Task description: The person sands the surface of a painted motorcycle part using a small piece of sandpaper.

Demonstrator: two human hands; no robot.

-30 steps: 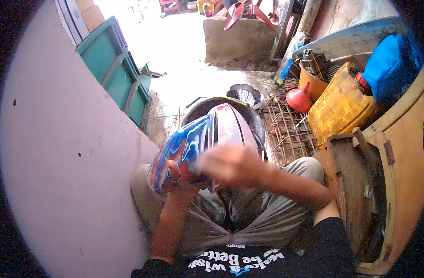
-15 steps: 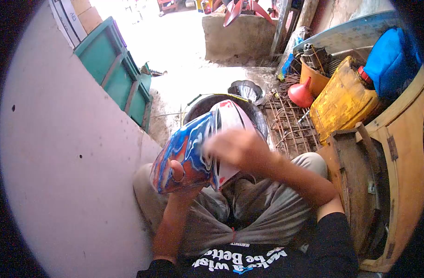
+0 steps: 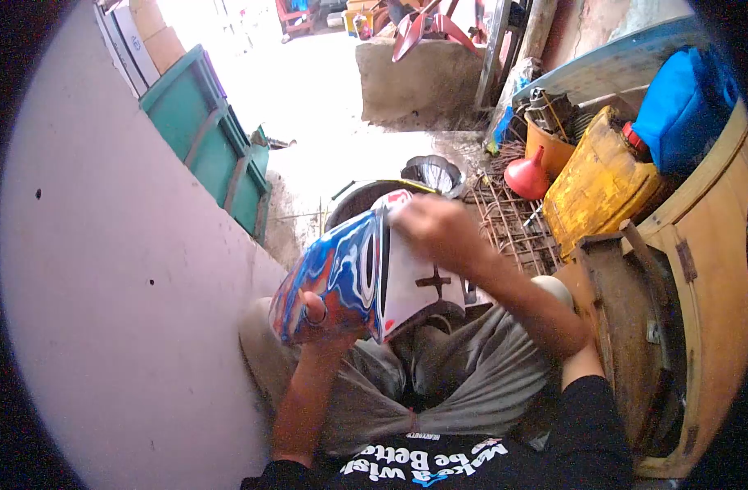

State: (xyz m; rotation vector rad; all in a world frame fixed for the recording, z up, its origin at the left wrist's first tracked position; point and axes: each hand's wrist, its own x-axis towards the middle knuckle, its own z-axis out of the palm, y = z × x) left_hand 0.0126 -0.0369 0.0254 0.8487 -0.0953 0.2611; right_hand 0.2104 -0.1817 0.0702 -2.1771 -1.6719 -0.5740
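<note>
The left hand (image 3: pixel 329 338) is holding a shell (image 3: pixel 378 269), swirls (image 3: pixel 331 260) already covering its left, while the blurred right hand (image 3: pixel 435 229), grip unclear, is partly masking its white right side (image 3: pixel 413 292).

I'm in what looks like a makeshift workshop or storage corner, open to glaring light ahead. On my right, a grimy yellow jerrycan (image 3: pixel 598 184), a red funnel (image 3: pixel 524 177), an orange bucket (image 3: pixel 545 149) with mechanical-looking parts and a rusty wire grid (image 3: pixel 514 235) crowd together. A stained, low concrete wall (image 3: pixel 419 86) stands beyond; bare pale wall (image 3: pixel 129 261) flanks my left.
</note>
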